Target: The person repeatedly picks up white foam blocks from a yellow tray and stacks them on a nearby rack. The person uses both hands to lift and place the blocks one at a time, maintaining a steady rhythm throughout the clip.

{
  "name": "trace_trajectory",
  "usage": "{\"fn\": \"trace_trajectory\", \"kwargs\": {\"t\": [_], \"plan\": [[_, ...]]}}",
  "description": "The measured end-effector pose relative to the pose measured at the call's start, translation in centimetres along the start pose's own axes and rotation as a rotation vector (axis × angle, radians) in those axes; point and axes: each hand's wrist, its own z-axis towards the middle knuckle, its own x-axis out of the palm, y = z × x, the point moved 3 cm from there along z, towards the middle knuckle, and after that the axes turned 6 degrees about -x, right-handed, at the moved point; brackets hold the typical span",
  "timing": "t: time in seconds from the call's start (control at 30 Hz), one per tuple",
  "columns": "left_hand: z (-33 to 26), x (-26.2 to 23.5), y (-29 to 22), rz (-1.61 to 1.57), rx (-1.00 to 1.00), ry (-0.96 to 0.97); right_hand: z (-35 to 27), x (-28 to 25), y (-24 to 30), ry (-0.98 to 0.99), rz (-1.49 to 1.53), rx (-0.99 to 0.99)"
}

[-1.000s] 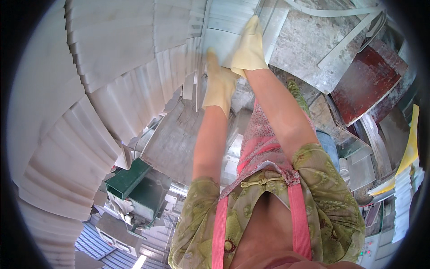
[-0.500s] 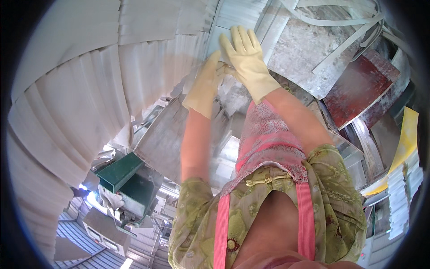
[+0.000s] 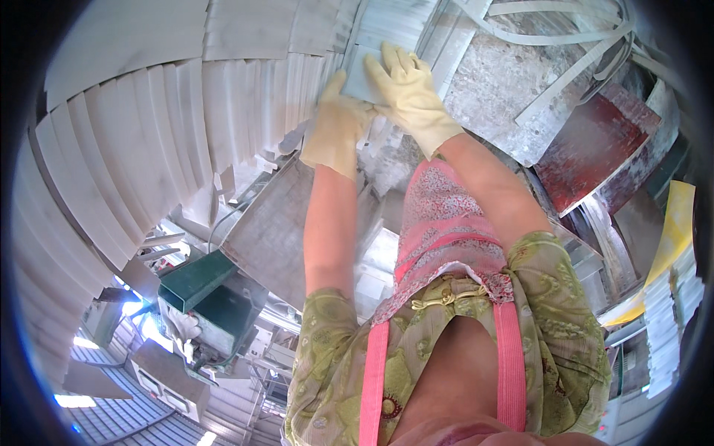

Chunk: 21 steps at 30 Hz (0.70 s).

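Note:
Both my hands wear cream rubber gloves and are at the top middle, by a pale, flat, panel-like piece (image 3: 359, 73). My right hand (image 3: 410, 93) lies over the piece's right part, fingers spread and slightly bent. At the near left corner is my left hand (image 3: 336, 128), one finger stretched up along the left side and the others pointing right towards my right hand. Its fingers are apart, though their tips are partly hidden near the piece's near edge. More pale ridged pieces (image 3: 394, 26) lie beyond my fingers.
Stacked pale slabs (image 3: 141, 141) line the left side. A worn grey board (image 3: 513, 89) with loose white straps (image 3: 573, 33) lies at the upper right, beside a dark red board (image 3: 595, 145). A green machine part (image 3: 197, 279) stands lower left; a yellow strip (image 3: 673, 230) is far right.
My left hand has shifted slightly left, its upper finger now farther from my right hand. The right hand's fingers have bent a little. The view has turned slightly, showing more at lower left.

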Motion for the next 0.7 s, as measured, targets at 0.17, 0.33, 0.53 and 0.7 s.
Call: {"fn": "trace_trajectory", "kwargs": {"t": [0.17,0.33,0.53,0.7], "plan": [[0.3,-0.4,-0.4,-0.048,0.034,0.121,-0.7,-0.4,-0.5,0.033,0.024,-0.013],[0.3,-0.2,-0.3,-0.085,0.067,0.268,-2.0,-2.3,-0.9,0.065,-0.001,-0.024],[-0.7,0.8,0.0,-0.022,0.054,0.124,-3.7,-3.9,-2.1,0.18,-0.063,-0.04],[1.6,-1.6,0.3,-0.099,0.027,0.061,-5.5,-4.2,-3.8,0.211,-0.097,0.044]]}}
